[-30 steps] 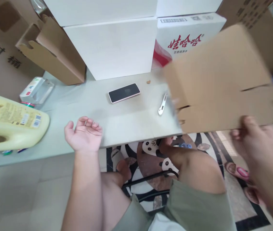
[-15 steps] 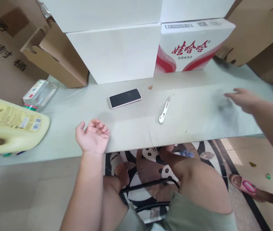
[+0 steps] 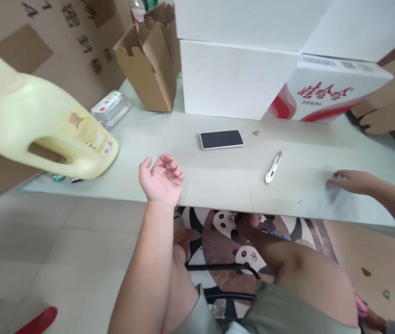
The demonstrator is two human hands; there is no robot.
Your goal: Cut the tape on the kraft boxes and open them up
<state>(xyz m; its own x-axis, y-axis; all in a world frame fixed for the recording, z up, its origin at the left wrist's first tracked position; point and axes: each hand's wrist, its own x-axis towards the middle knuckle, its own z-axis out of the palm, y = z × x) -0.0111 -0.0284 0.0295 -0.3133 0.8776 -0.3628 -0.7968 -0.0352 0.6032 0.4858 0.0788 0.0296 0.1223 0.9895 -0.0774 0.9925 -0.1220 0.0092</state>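
My left hand [image 3: 162,181] rests palm up at the table's front edge, fingers loosely curled and apart, with nothing in it. A phone [image 3: 221,139] with a dark screen and pale frame lies beyond it to the right. Farther right is a white utility knife [image 3: 273,168], lying flat at a slant. My right hand [image 3: 355,181] is low over the right part of the table, palm down, its fingers stretched to the left and apart from the knife. I see nothing held in it.
A big yellow jug [image 3: 54,116] stands at the left, near a clear plastic box [image 3: 112,109] and an open brown carton [image 3: 148,69]. White boxes [image 3: 232,79] and a red-and-white carton [image 3: 326,93] line the back. A brown scrap [image 3: 255,133] lies behind the knife.
The view has swung left, so the table things appear farther right and more of the jug shows. My left hand stays palm up; my right hand stays over the table's right side.
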